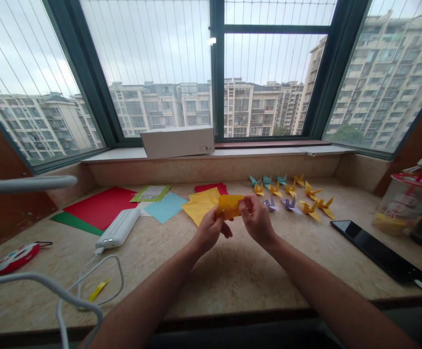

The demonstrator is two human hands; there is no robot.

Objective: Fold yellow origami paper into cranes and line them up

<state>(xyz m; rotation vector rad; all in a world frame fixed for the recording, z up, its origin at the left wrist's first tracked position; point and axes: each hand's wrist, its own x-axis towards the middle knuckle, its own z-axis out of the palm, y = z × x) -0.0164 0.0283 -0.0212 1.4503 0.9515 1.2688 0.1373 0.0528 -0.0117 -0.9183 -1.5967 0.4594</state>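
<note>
Both hands hold one piece of yellow origami paper [228,205] up above the stone ledge. My left hand [211,227] pinches its left end, thumb in front. At its right edge, my right hand [257,218] grips it between thumb and fingers. Behind the left hand lie yellow paper sheets [199,202], partly covered by the hand and the held paper. To the right of my right hand stand several folded paper cranes: blue ones [267,181] at the back, yellow ones [310,209], and purple ones [290,205] nearest the hand.
On the left lie red paper [101,206], green paper [76,223], light blue paper [166,207], a white power bank [119,228] with a cable, and a red-white object [17,259]. On the right are a black phone [376,248] and a plastic cup [401,203]. A white box [178,142] sits on the sill.
</note>
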